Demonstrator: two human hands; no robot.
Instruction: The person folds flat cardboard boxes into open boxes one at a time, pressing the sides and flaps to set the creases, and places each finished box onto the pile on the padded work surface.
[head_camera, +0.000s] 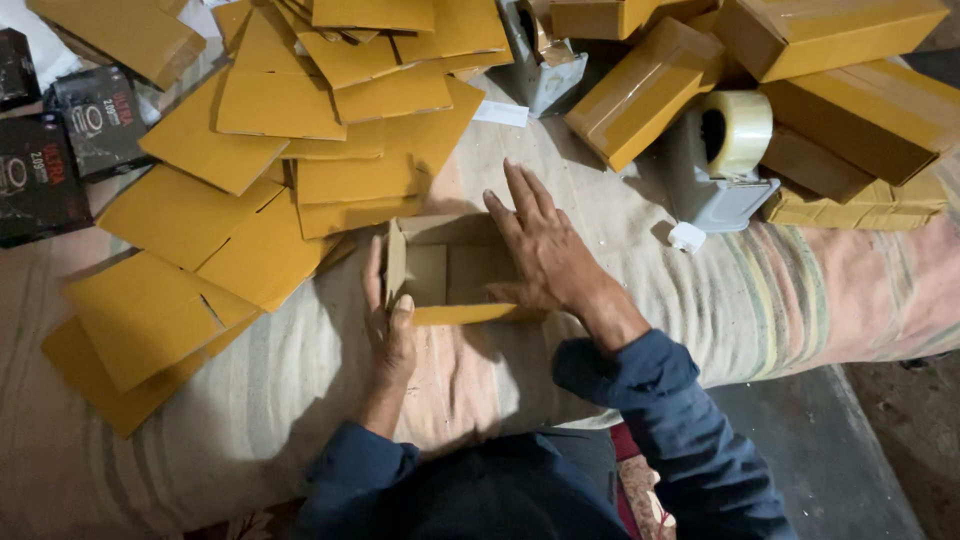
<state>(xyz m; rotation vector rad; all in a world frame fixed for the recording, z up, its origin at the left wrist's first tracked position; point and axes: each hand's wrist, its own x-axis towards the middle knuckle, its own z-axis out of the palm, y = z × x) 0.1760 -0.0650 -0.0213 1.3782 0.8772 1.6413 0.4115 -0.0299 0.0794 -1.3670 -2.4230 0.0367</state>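
A small box of plain brown cardboard sits open-topped on a striped cloth, in the middle of the view, just in front of the person. Its inside is dull, raw brown; the near flap shows a smoother yellow-tan outer face along its edge. The walls stand up but look loose, the corners not yet squared.

The left hand lies against the box's left wall, fingers flat along the outside and thumb hooked over the near corner, so it grips the wall lightly. The right hand rests spread over the box's right side, fingers long and wide apart, palm pressing down on the wall or flap there; it holds nothing closed in its grasp. Both sleeves are dark blue.

The cloth is coarse and woven, with faded pink, cream and green stripes, and it sags softly like padding.

To the left lies a loose heap of flat blanks, the same yellow-tan card, overlapping at all angles. At far left are dark cartons with a glossy surface. To the upper right are stacked sealed boxes, taped and shiny along the seams. Between them stands a grey dispenser carrying a roll of clear tape.
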